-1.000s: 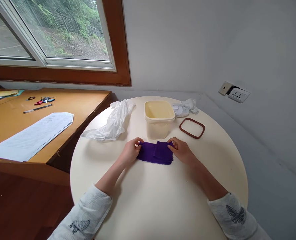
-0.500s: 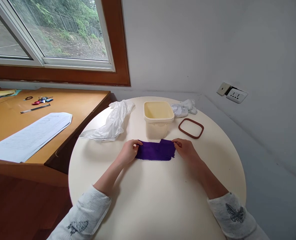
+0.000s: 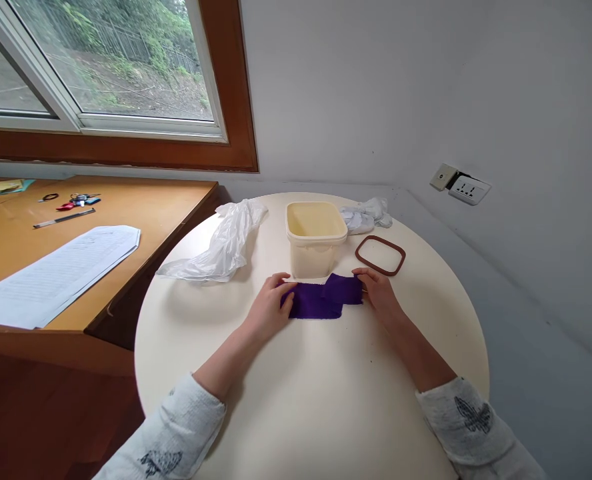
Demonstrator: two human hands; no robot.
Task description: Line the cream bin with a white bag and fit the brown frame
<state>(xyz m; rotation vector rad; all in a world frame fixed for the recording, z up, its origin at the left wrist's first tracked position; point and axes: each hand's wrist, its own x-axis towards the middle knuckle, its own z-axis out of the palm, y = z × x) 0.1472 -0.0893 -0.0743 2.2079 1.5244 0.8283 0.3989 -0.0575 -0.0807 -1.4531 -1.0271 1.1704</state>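
A folded purple cloth (image 3: 316,301) lies on the white round table (image 3: 326,400) in front of a cream plastic tub (image 3: 313,257). Around the cloth's left end curl the thumb and fingers of my left hand (image 3: 270,305). My right hand (image 3: 379,291) pinches its upper right corner, where a flap folds over and juts out to the right. Just beyond my right hand lies a brown rounded frame (image 3: 380,255), flat on the table.
A crumpled clear plastic bag (image 3: 226,243) rests left of the tub, and a bunched whitish bag (image 3: 366,217) sits behind it on the right. On the wooden desk (image 3: 176,213) at left are paper sheets (image 3: 61,277), a pen (image 3: 64,218) and keys (image 3: 81,200).
My left hand has shifted right and further onto the cloth's left end. My right hand has moved slightly right and up, drawing the folded flap out to the right.
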